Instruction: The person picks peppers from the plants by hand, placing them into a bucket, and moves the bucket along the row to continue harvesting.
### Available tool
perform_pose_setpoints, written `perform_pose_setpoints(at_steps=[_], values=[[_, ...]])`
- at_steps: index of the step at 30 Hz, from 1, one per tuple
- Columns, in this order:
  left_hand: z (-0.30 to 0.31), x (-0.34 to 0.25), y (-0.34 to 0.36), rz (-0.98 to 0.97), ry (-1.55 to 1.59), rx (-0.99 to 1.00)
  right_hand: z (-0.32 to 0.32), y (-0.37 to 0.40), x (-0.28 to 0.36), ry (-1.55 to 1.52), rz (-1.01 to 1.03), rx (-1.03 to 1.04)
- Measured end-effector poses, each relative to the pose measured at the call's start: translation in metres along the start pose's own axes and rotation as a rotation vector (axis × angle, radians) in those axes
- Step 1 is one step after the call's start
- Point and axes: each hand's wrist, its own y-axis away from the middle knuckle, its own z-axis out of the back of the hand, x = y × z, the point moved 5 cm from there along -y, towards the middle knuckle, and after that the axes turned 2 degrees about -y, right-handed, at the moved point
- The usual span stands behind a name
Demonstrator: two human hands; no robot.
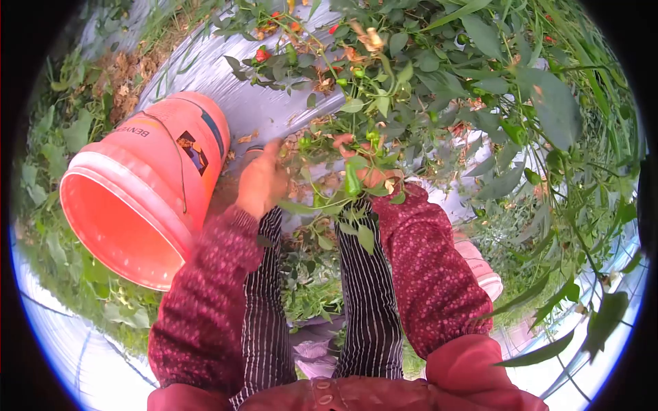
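Observation:
My left hand (262, 181) is blurred beside the pepper plant, its fingers pointing up near the leaves; their hold cannot be made out. Among the stems, partly behind leaves, my right hand (373, 175) reaches in with some fingers curled. A green pepper (352, 179) hangs upright in front of that hand, between my two hands. Smaller green peppers (372, 137) show just above it. Farther up the plant hang a red pepper (262, 54) and other red ones.
A pink-red bucket (175, 147) lies tilted at the left, its opening towards me. Another pink container (478, 267) is partly hidden by my right sleeve. Silvery sheeting (205, 68) covers the ground. Large leaves (548, 103) crowd the right side.

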Motion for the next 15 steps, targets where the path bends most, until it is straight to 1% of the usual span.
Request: perform_pose_setpoints(at_steps=[1,2,3,4,6,8,9,10,12,14,15], values=[[0.018,-0.011,0.011,-0.051,0.054,-0.112,0.036,0.006,-0.006,0.201,-0.137,-0.094],[0.031,-0.019,0.021,-0.103,0.108,-0.222,0.056,0.010,-0.011,0.401,-0.273,-0.190],[0.043,-0.026,0.029,-0.306,0.142,-0.362,0.052,0.007,-0.014,0.282,-0.223,-0.203],[0.051,-0.036,0.037,-0.311,0.136,-0.359,0.050,0.007,-0.015,0.279,-0.215,-0.205],[0.044,-0.069,0.053,-0.297,0.427,0.139,0.050,0.008,-0.017,0.316,-0.209,-0.276],[0.018,-0.076,0.057,-0.191,0.377,0.216,0.050,0.003,-0.017,0.357,-0.204,-0.339],[0.011,-0.083,0.059,-0.260,0.387,0.233,0.051,0.002,-0.016,0.380,-0.203,-0.373],[0.007,-0.089,0.063,-0.262,0.388,0.233,0.055,0.003,-0.015,0.403,-0.202,-0.408],[0.001,-0.101,0.081,-0.366,0.290,0.134,0.061,0.014,-0.016,0.445,-0.205,-0.494],[-0.009,-0.109,0.104,-0.615,0.148,-0.103,0.060,0.018,-0.021,0.480,-0.216,-0.570],[-0.018,-0.110,0.115,-0.678,0.040,-0.067,0.061,0.019,-0.024,0.498,-0.221,-0.605]])
